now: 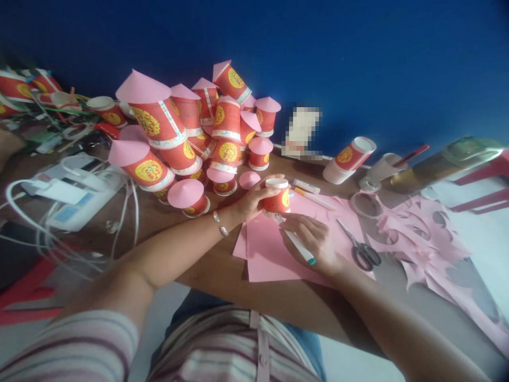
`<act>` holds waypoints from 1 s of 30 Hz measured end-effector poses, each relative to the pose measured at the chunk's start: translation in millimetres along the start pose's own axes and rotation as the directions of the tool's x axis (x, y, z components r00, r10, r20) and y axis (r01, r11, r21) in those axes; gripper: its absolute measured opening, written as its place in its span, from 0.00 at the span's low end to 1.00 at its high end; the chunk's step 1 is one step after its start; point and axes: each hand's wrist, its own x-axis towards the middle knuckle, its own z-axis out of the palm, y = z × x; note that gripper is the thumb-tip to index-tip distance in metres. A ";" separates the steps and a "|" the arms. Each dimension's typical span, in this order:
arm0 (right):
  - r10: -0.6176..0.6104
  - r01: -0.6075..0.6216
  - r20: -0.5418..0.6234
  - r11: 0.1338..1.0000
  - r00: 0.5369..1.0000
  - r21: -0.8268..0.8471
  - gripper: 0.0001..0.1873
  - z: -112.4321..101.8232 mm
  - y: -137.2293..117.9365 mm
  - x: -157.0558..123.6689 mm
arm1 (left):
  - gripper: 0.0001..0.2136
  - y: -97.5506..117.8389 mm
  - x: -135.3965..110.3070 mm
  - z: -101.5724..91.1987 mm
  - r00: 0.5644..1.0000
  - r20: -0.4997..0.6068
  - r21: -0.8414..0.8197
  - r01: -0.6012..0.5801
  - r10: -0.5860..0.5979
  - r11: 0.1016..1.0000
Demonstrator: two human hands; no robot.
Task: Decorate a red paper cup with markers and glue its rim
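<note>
Closest to the person, the right hand (314,236) was curled shut around a white pen (298,245), with the fingers pinching it. The pen lay on a slant. Its blue-green end pointed back at the person, and its tip pointed away to the bottom of the red cup (278,199). The cup sat just past this hand and a little to its left. I could not tell if the tip touched the cup. The left hand (248,204) was wrapped around the cup's left side and held it tight, so both hands met at the cup. The cup stood straight up on the pink paper (270,254), with a white rim on top and a yellow circle on its side. Scissors (361,249) lay just right of the pen hand. Far behind the left hand was a pile of cups (191,138) with pink pointy hats.
</note>
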 end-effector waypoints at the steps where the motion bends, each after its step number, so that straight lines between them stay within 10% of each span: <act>1: -0.004 0.004 0.003 1.000 1.000 -0.002 0.10 0.9 0.3 -0.9 | 0.29 0.1 -0.6 1.9 1.000 -0.012 0.029 -0.010 0.010 1.000; 30: -0.009 0.009 -0.022 1.000 1.000 -0.021 0.11 -2.1 -0.3 -0.7 | 0.19 1.6 -1.3 3.2 0.994 -0.094 0.019 0.066 -0.064 0.998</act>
